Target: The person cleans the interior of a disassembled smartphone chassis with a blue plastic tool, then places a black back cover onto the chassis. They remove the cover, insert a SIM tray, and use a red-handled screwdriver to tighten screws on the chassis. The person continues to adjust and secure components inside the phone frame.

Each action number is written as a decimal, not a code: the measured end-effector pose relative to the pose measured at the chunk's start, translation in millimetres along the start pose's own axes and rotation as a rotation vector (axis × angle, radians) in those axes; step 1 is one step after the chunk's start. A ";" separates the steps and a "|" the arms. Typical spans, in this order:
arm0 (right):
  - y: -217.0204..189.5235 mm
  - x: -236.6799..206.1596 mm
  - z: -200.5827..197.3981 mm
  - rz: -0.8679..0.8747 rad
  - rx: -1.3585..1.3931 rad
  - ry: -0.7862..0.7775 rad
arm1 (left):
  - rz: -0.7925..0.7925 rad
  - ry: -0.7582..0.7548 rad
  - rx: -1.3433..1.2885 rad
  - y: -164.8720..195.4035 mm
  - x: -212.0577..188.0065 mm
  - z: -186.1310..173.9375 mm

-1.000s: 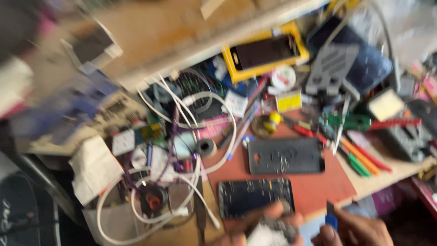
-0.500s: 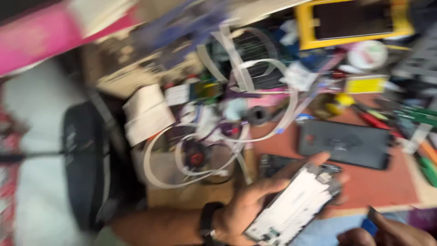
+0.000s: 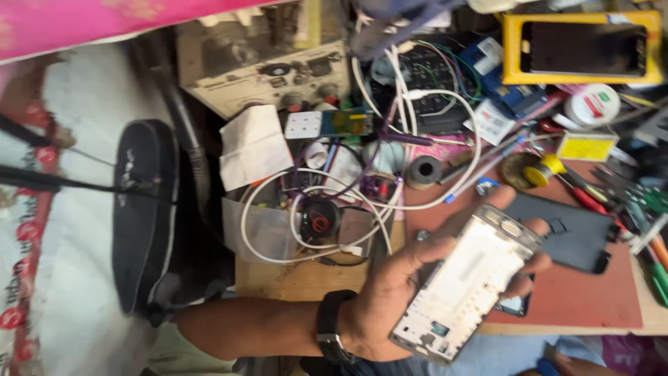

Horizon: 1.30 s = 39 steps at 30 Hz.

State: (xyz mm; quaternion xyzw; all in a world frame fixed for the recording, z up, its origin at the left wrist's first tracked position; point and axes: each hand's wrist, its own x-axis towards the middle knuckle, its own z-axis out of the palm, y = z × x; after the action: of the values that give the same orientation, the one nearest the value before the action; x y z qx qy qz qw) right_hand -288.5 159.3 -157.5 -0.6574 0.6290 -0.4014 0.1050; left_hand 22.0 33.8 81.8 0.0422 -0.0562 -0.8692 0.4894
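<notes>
Frame (image 3: 465, 284): tilted face-up, so its inside shows
Left hand (image 3: 390, 292): clasps frame by its edges
Right hand: out of view
Mat (image 3: 577, 299): beneath

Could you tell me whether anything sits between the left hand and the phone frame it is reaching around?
Nothing visible does. The left hand already grips the phone frame directly, thumb on one long edge and fingertips curled over the other, above the red mat.

A white and silver phone frame (image 3: 465, 285) sits over a red mat (image 3: 591, 292). Nearby are white cables (image 3: 334, 202), a yellow-bordered black screen (image 3: 581, 47), a black wristband (image 3: 328, 335) and pink cloth (image 3: 104, 21).
</notes>
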 end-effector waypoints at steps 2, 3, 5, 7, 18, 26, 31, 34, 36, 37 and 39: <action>2.9 -11.1 2.7 -0.008 0.025 0.017 | 0.014 0.007 0.040 -1.9 1.5 -5.7; 4.0 -14.0 7.2 -0.016 0.017 0.017 | 0.018 0.004 0.054 -1.7 0.0 -7.2; 2.6 -19.8 12.3 -0.041 0.033 0.018 | 0.026 0.008 0.069 -3.0 0.7 -7.9; -3.9 -20.8 19.9 -0.078 0.044 0.022 | 0.028 0.027 0.073 -3.8 2.3 -5.9; -93.2 18.3 2.6 -0.141 0.044 -0.075 | 0.060 0.041 0.156 -2.6 9.9 -5.4; -90.3 23.4 -1.7 -0.177 0.093 -0.154 | 0.058 0.050 0.175 -3.3 11.1 -4.8; -85.6 18.4 2.8 -0.091 0.156 -0.184 | 0.046 0.079 0.161 -3.4 14.4 -6.6; -90.5 13.3 4.3 0.042 0.143 -0.154 | 0.041 0.071 0.121 -3.1 16.6 -7.8; -91.5 13.0 4.7 0.040 0.120 -0.173 | 0.030 0.070 0.084 -2.4 17.3 -8.7; -91.5 13.3 4.7 0.037 0.109 -0.182 | 0.025 0.069 0.067 -2.0 17.9 -9.3; -90.6 15.3 4.7 0.048 0.132 -0.199 | 0.019 0.066 0.037 -1.9 18.3 -9.7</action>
State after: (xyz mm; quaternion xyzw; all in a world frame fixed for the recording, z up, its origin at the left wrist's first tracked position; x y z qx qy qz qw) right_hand -219.9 160.6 -96.2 -0.6706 0.6030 -0.3720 0.2197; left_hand 12.2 18.5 71.6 0.0796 -0.0564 -0.8613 0.4986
